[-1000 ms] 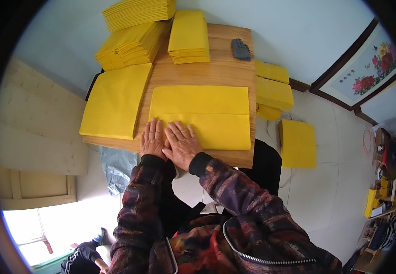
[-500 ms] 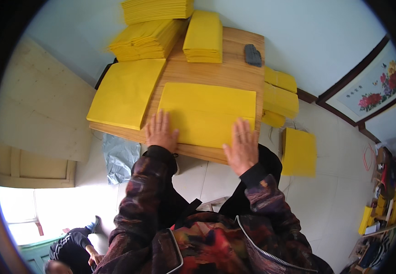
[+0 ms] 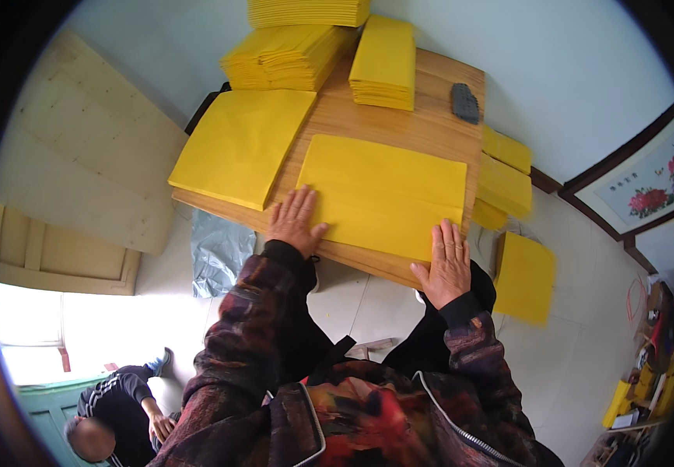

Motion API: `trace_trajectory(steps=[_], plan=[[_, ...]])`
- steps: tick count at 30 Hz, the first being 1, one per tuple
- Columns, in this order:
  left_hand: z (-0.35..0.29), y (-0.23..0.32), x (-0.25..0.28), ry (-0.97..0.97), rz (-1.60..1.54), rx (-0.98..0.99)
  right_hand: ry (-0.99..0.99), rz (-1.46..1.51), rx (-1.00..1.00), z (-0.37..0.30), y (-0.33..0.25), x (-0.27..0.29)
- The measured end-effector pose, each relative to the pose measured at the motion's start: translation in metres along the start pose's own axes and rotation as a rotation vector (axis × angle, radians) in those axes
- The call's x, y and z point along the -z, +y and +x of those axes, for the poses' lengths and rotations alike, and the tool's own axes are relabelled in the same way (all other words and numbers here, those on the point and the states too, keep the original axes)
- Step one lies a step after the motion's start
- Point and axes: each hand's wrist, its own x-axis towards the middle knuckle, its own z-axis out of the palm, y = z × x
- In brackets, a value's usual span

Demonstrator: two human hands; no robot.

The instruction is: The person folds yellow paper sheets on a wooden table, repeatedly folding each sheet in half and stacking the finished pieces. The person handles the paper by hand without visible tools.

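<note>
A yellow sheet of paper (image 3: 387,187), apparently folded, lies flat near the front edge of the wooden table (image 3: 337,117). At its left near corner rests my left hand (image 3: 296,222), fingers stretched out and partly on the table. My right hand (image 3: 447,265) lies flat over the right near corner, thumb spread from the fingers. Neither hand grips anything. Left of the sheet is a flat stack of larger yellow paper (image 3: 243,144). Behind stand a narrow folded yellow stack (image 3: 383,58) and a bulky folded pile (image 3: 282,58).
A dark grey block or cloth (image 3: 465,103) lies at the table's far right. Yellow bundles (image 3: 504,179) and a yellow stack (image 3: 525,280) are beyond the right edge. A grey plastic bag (image 3: 220,249) is below the left edge. Another person (image 3: 123,412) sits at lower left.
The view has shifted, so the table sits further right in the picture. My hands stay spread at the sheet's near corners; the right hand is slightly closer to the near right corner.
</note>
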Motion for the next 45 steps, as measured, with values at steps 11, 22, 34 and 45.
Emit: trace_trajectory(steps=[11,22,34,45], plan=[[-0.048,-0.002,0.018,-0.009,0.001,-0.09,-0.121,0.279,-0.029,-0.04,-0.044,0.027],[-0.121,0.06,0.014,0.264,0.088,-0.52,-0.276,1.255,-0.217,-0.038,-0.061,-0.019],[-0.102,0.083,0.033,0.129,-0.377,-0.586,-0.761,0.151,0.286,0.107,0.049,0.056],[-0.035,0.039,0.025,-0.053,-0.17,-0.37,-0.002,-0.066,0.442,0.164,0.026,0.036]])
